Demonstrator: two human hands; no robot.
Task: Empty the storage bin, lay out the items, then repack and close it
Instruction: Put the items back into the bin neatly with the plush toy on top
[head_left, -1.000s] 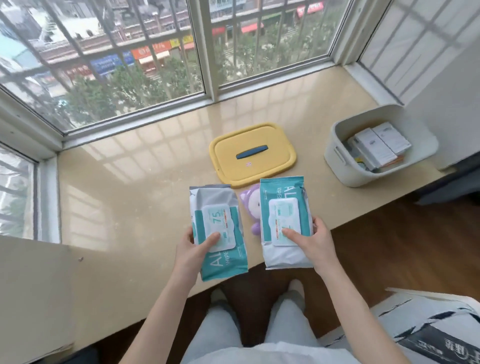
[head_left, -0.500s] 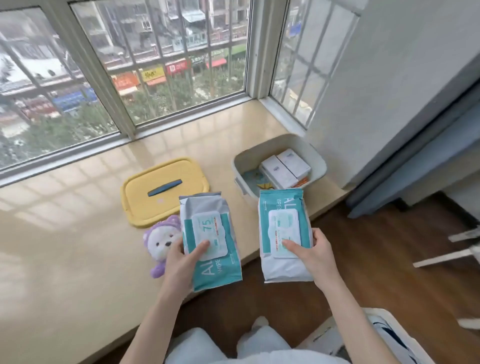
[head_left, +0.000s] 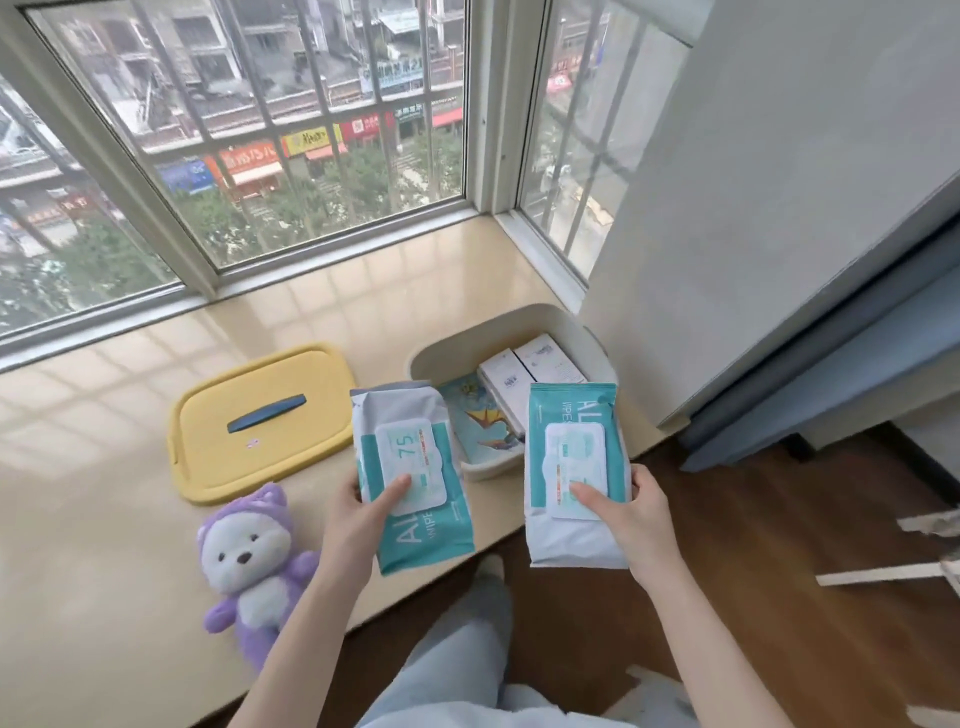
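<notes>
Both wipes packs have drifted right toward the bin over the last second. The view has swung that way too, so the purple plush is now off to the left of the hands instead of between the packs.

The left hand grips the left wipes pack with its thumb on the flap label. The right hand grips the right wipes pack the same way. Both packs are held up in front of the bin, which sits open at the right end of the bench beside the wall. Inside it are two white boxes and a colourful flat item. The yellow lid lies flat on the bench just left of the bin, handle up.
</notes>
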